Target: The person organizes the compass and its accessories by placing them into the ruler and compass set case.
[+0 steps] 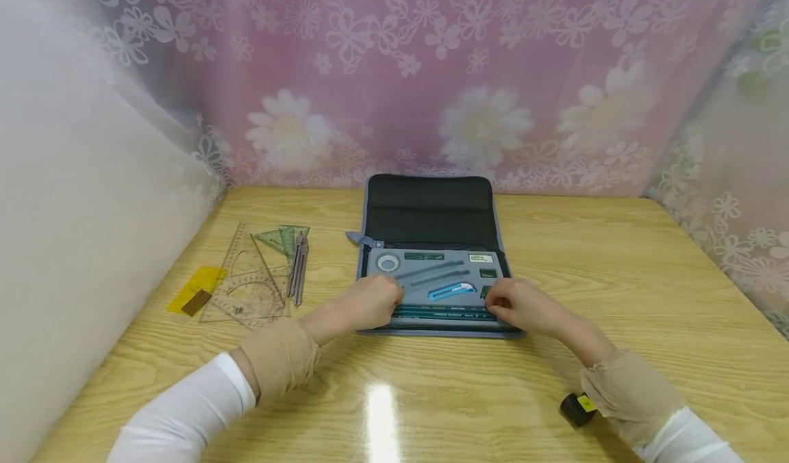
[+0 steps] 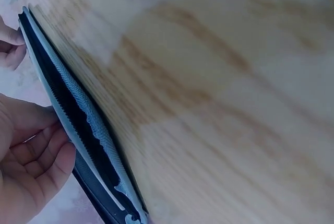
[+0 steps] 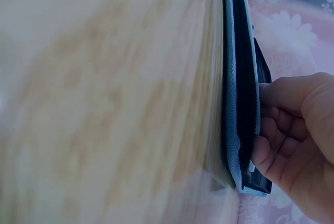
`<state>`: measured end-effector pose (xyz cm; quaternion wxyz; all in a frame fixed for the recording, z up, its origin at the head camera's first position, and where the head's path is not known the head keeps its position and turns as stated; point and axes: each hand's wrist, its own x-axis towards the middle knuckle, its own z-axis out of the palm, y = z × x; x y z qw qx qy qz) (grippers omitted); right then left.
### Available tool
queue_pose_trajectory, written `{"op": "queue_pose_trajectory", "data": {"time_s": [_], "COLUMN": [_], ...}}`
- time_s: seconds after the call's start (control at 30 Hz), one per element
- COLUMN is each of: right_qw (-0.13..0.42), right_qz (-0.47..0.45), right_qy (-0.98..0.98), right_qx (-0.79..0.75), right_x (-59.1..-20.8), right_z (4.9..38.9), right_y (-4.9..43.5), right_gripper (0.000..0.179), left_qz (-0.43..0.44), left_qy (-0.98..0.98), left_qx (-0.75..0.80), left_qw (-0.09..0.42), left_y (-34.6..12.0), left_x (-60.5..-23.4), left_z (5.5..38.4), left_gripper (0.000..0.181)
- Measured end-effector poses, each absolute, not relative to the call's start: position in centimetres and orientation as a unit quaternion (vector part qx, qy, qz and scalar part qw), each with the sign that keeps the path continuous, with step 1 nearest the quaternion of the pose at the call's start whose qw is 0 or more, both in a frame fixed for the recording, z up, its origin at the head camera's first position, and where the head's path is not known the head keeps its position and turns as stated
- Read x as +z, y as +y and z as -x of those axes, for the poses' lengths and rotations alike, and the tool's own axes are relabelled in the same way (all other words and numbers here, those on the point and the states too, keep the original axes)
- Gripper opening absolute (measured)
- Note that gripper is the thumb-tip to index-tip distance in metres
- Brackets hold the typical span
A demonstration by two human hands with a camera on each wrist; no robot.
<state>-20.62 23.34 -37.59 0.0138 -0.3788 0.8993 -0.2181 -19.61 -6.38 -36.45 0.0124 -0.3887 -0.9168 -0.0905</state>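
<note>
A zippered drawing-set case (image 1: 431, 209) lies unfolded on the table, its black lid leaning back. Dark green pencils (image 1: 440, 314) lie side by side along the near part of its grey insert (image 1: 394, 292). My left hand (image 1: 372, 302) has curled fingers at the pencils' left end, and my right hand (image 1: 524, 305) pinches at their right end. Both wrist views show thumb and fingers bent over the case's near edge (image 2: 78, 114), with the fingertips partly hidden. A blue utility knife (image 1: 452, 292), a white tape roll (image 1: 388, 263) and an eraser (image 1: 481, 259) sit in the insert.
Left of the case lie clear set squares (image 1: 246, 292), green set squares (image 1: 283, 239), metal compasses (image 1: 298, 268), a yellow sheet (image 1: 191, 288) and a small brown block (image 1: 196, 303). A black round object (image 1: 576, 410) with a yellow label is beside the right wrist. Flowered curtains surround the table.
</note>
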Motion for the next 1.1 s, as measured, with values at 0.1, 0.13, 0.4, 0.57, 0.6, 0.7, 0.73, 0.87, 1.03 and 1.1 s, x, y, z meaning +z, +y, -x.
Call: {"op": "queue_pose_trajectory", "data": {"time_s": [0.1, 0.13, 0.4, 0.57, 0.6, 0.7, 0.73, 0.87, 1.03, 1.1], "right_qw": [0.000, -0.004, 0.002, 0.030, 0.035, 0.043, 0.044, 0.051, 0.052, 0.048], "right_qz": [0.389, 0.392, 0.372, 0.359, 0.359, 0.355, 0.355, 0.352, 0.345, 0.344], "right_qy": [0.897, 0.896, 0.904, 0.904, 0.903, 0.902, 0.901, 0.900, 0.901, 0.901], "right_qx": [-0.211, -0.209, -0.209, -0.232, -0.235, -0.241, -0.243, -0.251, -0.257, -0.258], "right_x": [-37.6, -37.5, -37.1, -37.6, -37.8, -38.0, -38.1, -38.3, -38.2, -38.1], "right_z": [20.5, 20.5, 20.4, 20.7, 20.8, 20.8, 20.8, 20.6, 20.4, 20.4], "right_y": [23.2, 23.2, 23.3, 23.5, 23.5, 23.6, 23.6, 23.6, 23.7, 23.7], "right_gripper": [0.006, 0.006, 0.003, 0.003, 0.004, 0.003, 0.004, 0.004, 0.003, 0.004], "left_qz": [0.389, 0.390, 0.408, 0.401, 0.403, 0.411, 0.413, 0.396, 0.292, 0.230], "left_qy": [-0.918, -0.918, -0.911, -0.911, -0.908, -0.901, -0.900, -0.906, -0.941, -0.957], "left_qx": [-0.075, -0.070, -0.046, -0.099, -0.112, -0.134, -0.138, -0.149, -0.157, -0.161], "left_qw": [0.015, 0.018, 0.036, 0.000, -0.008, -0.023, -0.022, 0.002, 0.062, 0.077], "left_y": [-6.3, -6.3, -6.2, -6.7, -6.9, -7.4, -7.5, -8.5, -11.3, -12.9], "left_x": [-36.3, -36.2, -36.1, -36.5, -36.6, -36.7, -36.7, -36.6, -35.3, -34.5], "left_z": [19.5, 19.4, 19.6, 19.8, 19.8, 20.1, 20.2, 20.7, 22.4, 23.3], "left_gripper": [0.036, 0.038, 0.035, 0.037, 0.037, 0.032, 0.028, 0.014, 0.013, 0.017]}}
